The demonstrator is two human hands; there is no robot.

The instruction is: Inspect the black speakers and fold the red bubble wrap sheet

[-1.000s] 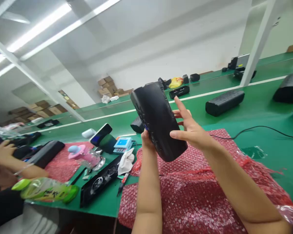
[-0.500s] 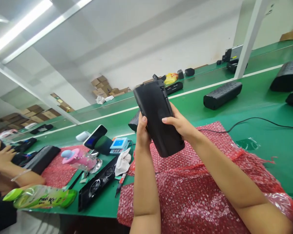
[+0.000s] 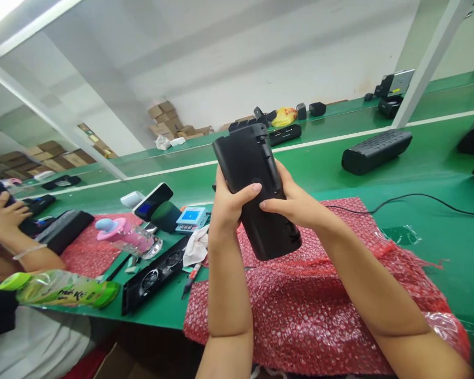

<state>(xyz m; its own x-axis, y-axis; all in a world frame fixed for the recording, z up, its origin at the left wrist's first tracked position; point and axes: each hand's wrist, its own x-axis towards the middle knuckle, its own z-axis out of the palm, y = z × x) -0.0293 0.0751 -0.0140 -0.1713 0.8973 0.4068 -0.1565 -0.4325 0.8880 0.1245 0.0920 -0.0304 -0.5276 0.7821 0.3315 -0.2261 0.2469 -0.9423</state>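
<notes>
A black speaker housing point(image 3: 240, 158) is held up, tilted, between both my hands above the bench. My left hand point(image 3: 229, 205) grips its left side, thumb laid across the smooth face. On the other side my right hand point(image 3: 292, 197) clasps the edge, its thumb also pressed on the face, close to the left thumb. Slots and clips show along the housing's right edge; its far side is hidden. Beneath lies red bubble wrap point(image 3: 312, 316) on the green bench. Left of my forearms are a black panel with two round speaker drivers point(image 3: 154, 276), a white cloth point(image 3: 196, 246) and a marker pen point(image 3: 191, 280).
A green-capped bottle point(image 3: 63, 288), a pink cup point(image 3: 128, 237), a phone point(image 3: 154, 201) and a small blue device point(image 3: 191, 217) stand at left. Nearby, a co-worker's hand point(image 3: 6, 213) holds a dark object. A black speaker point(image 3: 377, 151) and a cable point(image 3: 426, 196) lie at right.
My left thumb has moved from the housing's edge onto its face. The housing has turned slightly, showing more of its slotted right edge. The view has shifted a little.
</notes>
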